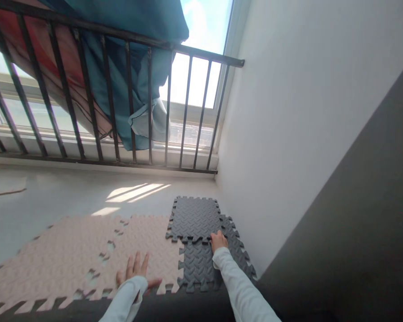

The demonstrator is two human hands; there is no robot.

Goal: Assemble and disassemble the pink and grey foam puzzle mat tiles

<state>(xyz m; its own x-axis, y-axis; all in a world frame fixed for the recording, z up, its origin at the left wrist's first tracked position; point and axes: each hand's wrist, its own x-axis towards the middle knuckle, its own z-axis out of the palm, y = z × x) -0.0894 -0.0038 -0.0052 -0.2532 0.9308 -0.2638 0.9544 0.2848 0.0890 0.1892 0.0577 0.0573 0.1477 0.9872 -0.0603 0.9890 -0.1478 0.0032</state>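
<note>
The left hand [136, 273] lies flat, fingers spread, on a pink mat [144, 243], gripping nothing. The right hand [218, 241] presses down where the far grey mat [195, 219] meets the near grey mat [198, 266]; whether its grip is closed I cannot tell, as the fingers curl out of sight. Both grey mats lie on the floor [53, 197] by the white wall [305, 112], the near one interlocked with the pink mat along its toothed edge. More pink mats run leftward. Beyond stands a dark railing [130, 103] with a teal cloth [137, 67] draped over it, before a bright window [195, 80].
</note>
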